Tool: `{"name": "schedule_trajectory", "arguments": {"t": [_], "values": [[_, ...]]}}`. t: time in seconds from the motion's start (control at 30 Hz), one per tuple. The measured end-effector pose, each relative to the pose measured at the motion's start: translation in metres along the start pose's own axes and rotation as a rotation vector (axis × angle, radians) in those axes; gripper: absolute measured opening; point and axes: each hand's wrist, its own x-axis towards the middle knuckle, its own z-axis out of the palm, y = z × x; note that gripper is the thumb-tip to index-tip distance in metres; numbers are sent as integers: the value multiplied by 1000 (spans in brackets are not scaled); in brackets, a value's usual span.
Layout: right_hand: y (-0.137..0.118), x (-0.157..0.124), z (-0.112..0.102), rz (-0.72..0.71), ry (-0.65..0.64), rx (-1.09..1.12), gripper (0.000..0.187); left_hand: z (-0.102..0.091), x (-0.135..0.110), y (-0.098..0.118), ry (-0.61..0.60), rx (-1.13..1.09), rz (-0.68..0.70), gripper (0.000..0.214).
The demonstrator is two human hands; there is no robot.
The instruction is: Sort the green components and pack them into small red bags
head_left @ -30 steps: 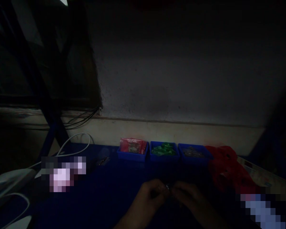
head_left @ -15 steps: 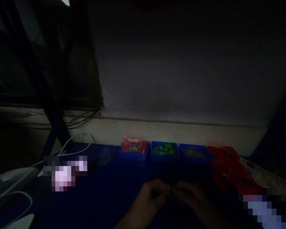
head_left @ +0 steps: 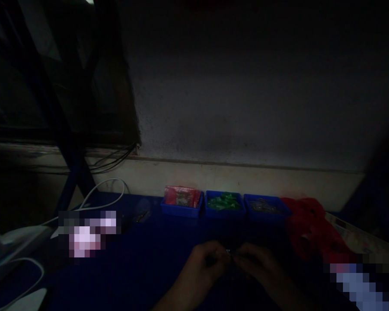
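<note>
My left hand (head_left: 202,265) and my right hand (head_left: 257,261) meet low in the middle of the view, over a dark blue table (head_left: 142,263). Both are closed, thumbs pinched against fingers. Between the fingertips glints a small shiny piece (head_left: 228,252), too small and dim to name; both hands appear to grip it. Beyond them stand three blue bins in a row. The left bin (head_left: 181,211) holds red packets (head_left: 182,196), the middle bin (head_left: 225,214) green plastic pieces (head_left: 225,201), and the right bin (head_left: 269,215) small metallic-looking parts (head_left: 262,206).
Red netting-like material (head_left: 311,229) lies to the right, beside a pale printed box or sheet (head_left: 356,233). A small clear bag (head_left: 141,216) is left of the bins. A white cable (head_left: 113,204) loops at the far left, near a blue frame post (head_left: 52,103). Blurred patches cover both sides.
Both hands stay almost in place, fingertips still together; the glint between them is smaller now. The view has shifted very slightly.
</note>
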Motion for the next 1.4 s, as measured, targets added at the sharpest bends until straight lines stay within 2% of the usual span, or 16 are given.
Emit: {"name": "schedule_trajectory", "arguments": {"t": [0.23,0.57,0.87,1.1,1.4], "values": [[-7,1,2,10,-12,-10,22,0,2,-1,-23,-16,9,13],[1,2,0,-16,-72,9,20,1,1,3,13,45,-10,12],[-3,0,0,-55,-56,-18,15,-1,1,4,24,48,10,9],[1,1,0,-30,-46,-28,16,0,1,6,26,31,-7,10],[-7,1,1,-14,-32,3,16,-1,0,6,17,42,-14,10]]}}
